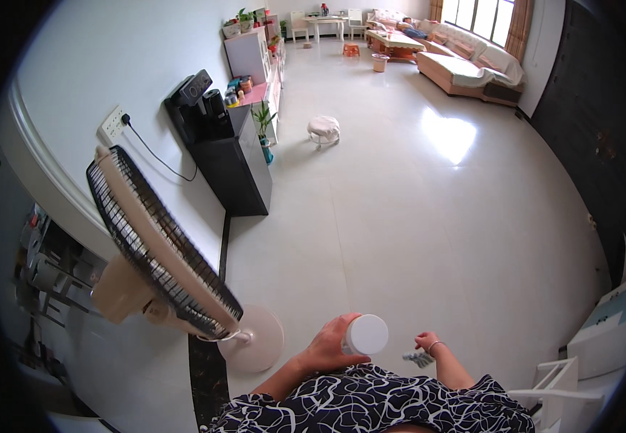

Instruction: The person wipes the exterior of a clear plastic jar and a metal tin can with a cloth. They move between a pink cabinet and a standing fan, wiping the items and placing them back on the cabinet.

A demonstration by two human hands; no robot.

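My left hand [330,345] is wrapped around a jar with a round white lid [368,334], held upright in front of my patterned shirt. The jar's body is mostly hidden under the lid and by my fingers. Lower right of the middle, my right hand [426,342] hangs beside my body with its fingers curled. Right below that hand is a small grey-and-white patterned thing [419,358]; whether it is a cloth in my fingers or something on my foot, I cannot tell. A bracelet circles my right wrist.
A standing fan [167,243] is close on my left, its round base [253,338] on the tiled floor. Beyond it stand a black cabinet [229,173] and a round stool [324,130]. White furniture [599,335] is on the right. A person [413,30] lies on the far sofa.
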